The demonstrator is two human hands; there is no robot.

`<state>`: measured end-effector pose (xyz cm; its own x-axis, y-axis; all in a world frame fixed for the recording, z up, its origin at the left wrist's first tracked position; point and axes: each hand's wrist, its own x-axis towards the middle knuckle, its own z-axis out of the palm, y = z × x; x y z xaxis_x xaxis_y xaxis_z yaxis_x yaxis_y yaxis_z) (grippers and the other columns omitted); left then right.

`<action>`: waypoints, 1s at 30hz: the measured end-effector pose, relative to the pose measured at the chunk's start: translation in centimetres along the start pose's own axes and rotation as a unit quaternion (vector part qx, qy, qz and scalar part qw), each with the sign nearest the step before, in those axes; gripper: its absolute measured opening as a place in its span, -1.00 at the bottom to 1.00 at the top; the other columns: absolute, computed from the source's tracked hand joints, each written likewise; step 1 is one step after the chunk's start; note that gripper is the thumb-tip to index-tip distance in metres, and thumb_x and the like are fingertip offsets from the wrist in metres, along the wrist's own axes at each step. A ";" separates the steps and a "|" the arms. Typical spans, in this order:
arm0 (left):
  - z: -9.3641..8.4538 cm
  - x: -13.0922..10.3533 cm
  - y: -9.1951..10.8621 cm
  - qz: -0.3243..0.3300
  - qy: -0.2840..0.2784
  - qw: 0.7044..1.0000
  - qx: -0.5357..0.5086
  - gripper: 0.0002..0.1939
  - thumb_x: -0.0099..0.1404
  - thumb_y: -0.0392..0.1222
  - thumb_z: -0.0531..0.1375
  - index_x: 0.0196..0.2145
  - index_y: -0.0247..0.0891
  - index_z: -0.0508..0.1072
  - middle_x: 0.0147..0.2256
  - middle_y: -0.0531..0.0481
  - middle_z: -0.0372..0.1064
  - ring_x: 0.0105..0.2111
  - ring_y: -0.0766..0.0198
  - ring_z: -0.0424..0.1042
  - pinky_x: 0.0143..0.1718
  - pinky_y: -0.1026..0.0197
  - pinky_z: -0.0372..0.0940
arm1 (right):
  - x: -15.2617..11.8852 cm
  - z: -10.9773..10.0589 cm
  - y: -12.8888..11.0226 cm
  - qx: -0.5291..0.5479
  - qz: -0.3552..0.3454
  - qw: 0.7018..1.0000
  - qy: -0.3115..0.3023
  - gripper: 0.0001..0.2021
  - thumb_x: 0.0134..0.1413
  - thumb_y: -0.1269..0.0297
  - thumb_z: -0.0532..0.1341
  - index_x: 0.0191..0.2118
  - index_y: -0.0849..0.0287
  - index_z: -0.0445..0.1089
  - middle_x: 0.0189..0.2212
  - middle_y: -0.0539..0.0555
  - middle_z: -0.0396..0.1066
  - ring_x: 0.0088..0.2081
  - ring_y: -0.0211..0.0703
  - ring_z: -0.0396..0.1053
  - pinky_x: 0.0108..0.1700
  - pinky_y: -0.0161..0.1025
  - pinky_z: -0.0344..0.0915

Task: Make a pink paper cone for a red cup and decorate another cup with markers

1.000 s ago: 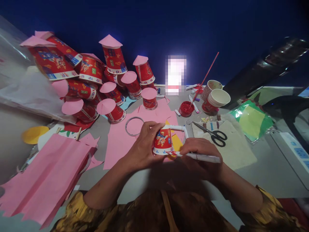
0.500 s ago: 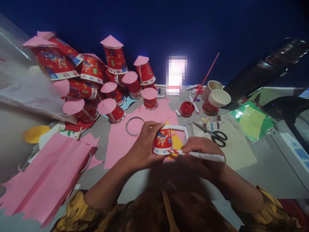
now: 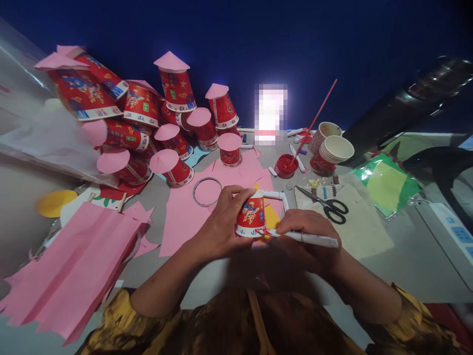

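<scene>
My left hand is wrapped round a red printed paper cup, which is upside down with its white rim at the bottom. Closed round a white marker, my right hand is just right of the cup. The marker's red-stained tip meets the white rim, where small blue marks show. Behind the cup lie yellow paper pieces and a bent white tube.
Red cups with pink cone tops crowd the back left. Pink sheets, a grey ring and folded pink paper lie left. Scissors, stacked cups and a red paint pot stand right.
The marker and my right hand have shifted slightly left along the rim. The cup appears turned a little in my left hand.
</scene>
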<state>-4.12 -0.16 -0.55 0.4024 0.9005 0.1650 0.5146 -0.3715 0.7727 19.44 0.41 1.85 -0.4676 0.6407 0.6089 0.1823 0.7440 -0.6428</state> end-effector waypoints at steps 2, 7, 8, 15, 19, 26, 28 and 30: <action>0.0 0.0 0.0 -0.001 0.000 1.000 -0.001 -0.03 0.14 -0.02 0.48 0.38 -0.01 0.10 0.20 -0.21 0.08 0.28 -0.15 0.19 0.31 -0.29 0.27 | 0.0 -0.1 0.0 0.001 -0.002 1.000 -0.006 -0.91 0.22 0.46 0.26 -0.23 0.11 0.42 -0.49 0.02 0.55 -0.48 -0.19 0.52 -0.38 -0.29 0.40; -0.1 0.0 0.1 -0.001 0.001 1.000 0.003 -0.01 0.12 -0.02 0.48 0.39 -0.03 0.11 0.20 -0.22 0.08 0.28 -0.18 0.18 0.31 -0.30 0.26 | 0.0 -0.2 -0.1 -0.001 0.001 1.000 -0.001 -0.90 0.23 0.45 0.26 -0.21 0.09 0.43 -0.49 0.01 0.55 -0.47 -0.18 0.51 -0.37 -0.27 0.41; -0.1 0.0 0.1 0.001 0.002 1.000 0.006 -0.01 0.12 -0.03 0.48 0.39 -0.03 0.10 0.20 -0.22 0.08 0.28 -0.18 0.18 0.31 -0.30 0.26 | -0.1 -0.2 -0.2 -0.002 0.002 1.000 -0.001 -0.90 0.23 0.45 0.26 -0.21 0.09 0.43 -0.49 0.01 0.55 -0.47 -0.18 0.51 -0.37 -0.27 0.41; 0.1 -0.1 -0.1 0.018 0.004 1.000 0.019 0.02 0.12 0.02 0.50 0.39 -0.03 0.09 0.18 -0.22 0.07 0.27 -0.15 0.17 0.30 -0.27 0.26 | 0.0 0.1 0.0 0.005 -0.007 1.000 -0.005 -0.91 0.22 0.45 0.25 -0.22 0.12 0.44 -0.49 0.03 0.55 -0.48 -0.19 0.51 -0.40 -0.27 0.40; 0.1 -0.1 -0.1 0.020 0.004 1.000 0.022 -0.01 0.15 0.05 0.48 0.40 -0.03 0.09 0.18 -0.21 0.07 0.27 -0.15 0.17 0.29 -0.27 0.26 | 0.0 0.2 0.1 0.007 -0.011 1.000 -0.008 -0.93 0.22 0.44 0.25 -0.23 0.13 0.44 -0.50 0.04 0.55 -0.49 -0.19 0.51 -0.40 -0.28 0.40; 0.3 -0.2 -0.3 0.019 0.005 0.999 0.027 0.06 0.10 0.02 0.52 0.41 0.04 0.07 0.19 -0.21 0.09 0.26 -0.19 0.18 0.27 -0.31 0.27 | -0.2 0.3 0.1 0.006 -0.008 1.000 -0.006 -0.91 0.20 0.44 0.26 -0.22 0.10 0.44 -0.50 0.03 0.56 -0.49 -0.17 0.52 -0.40 -0.26 0.40; 0.3 -0.2 -0.3 0.019 0.003 0.999 0.033 0.05 0.10 0.01 0.51 0.41 0.03 0.07 0.19 -0.21 0.09 0.25 -0.18 0.18 0.26 -0.30 0.27 | -0.1 0.4 0.1 0.006 -0.010 1.000 -0.008 -0.92 0.21 0.44 0.26 -0.24 0.11 0.44 -0.51 0.02 0.55 -0.51 -0.18 0.50 -0.42 -0.27 0.38; 0.3 -0.2 -0.3 0.023 0.007 0.999 0.036 0.04 0.10 0.00 0.51 0.40 0.01 0.08 0.18 -0.21 0.09 0.25 -0.16 0.18 0.27 -0.27 0.27 | -0.1 0.4 0.1 0.006 -0.011 1.000 -0.011 -0.93 0.21 0.44 0.26 -0.25 0.11 0.43 -0.52 0.02 0.54 -0.52 -0.20 0.48 -0.43 -0.28 0.36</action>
<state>-4.11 -0.26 -0.99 0.4164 0.8852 0.2074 0.5494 -0.4268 0.7183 19.19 0.32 1.58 -0.4911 0.6190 0.6129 0.1610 0.7560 -0.6344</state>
